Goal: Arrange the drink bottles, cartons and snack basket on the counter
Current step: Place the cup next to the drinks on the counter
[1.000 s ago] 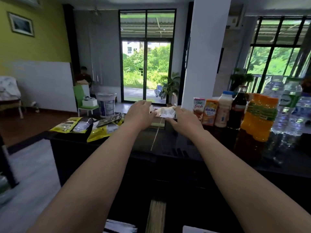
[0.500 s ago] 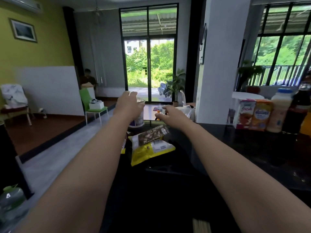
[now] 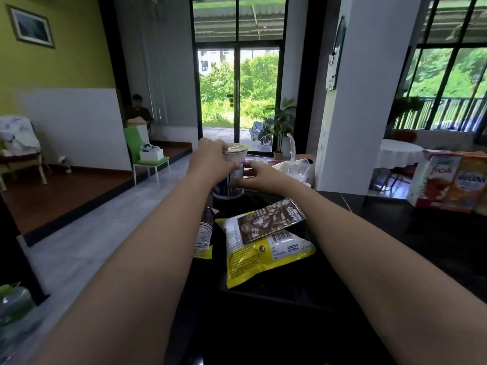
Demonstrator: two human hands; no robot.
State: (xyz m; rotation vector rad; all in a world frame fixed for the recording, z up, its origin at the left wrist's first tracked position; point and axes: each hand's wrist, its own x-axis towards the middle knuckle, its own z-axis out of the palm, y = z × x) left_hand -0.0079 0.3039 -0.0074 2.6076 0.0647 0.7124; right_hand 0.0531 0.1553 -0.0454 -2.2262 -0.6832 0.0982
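A white and blue noodle cup point(image 3: 231, 184) with a foil lid stands at the far end of the black counter point(image 3: 395, 233). My left hand point(image 3: 212, 160) wraps its upper left side and lid rim. My right hand point(image 3: 259, 176) presses against its right side. In front of the cup lie a yellow snack packet point(image 3: 263, 256) with a dark flat packet point(image 3: 271, 219) on top, and another packet point(image 3: 204, 237) partly hidden by my left forearm. Two drink cartons point(image 3: 448, 184) stand at the right edge of the view.
A white plastic bag point(image 3: 296, 167) sits just right of the cup beside a white pillar point(image 3: 361, 101). The counter's left edge drops to grey floor. A plastic bottle top point(image 3: 13, 301) shows at the lower left. A person sits far back by a green chair point(image 3: 147, 156).
The view has swung left, so the bottles have left the frame. Both hands reached forward and closed around the noodle cup.
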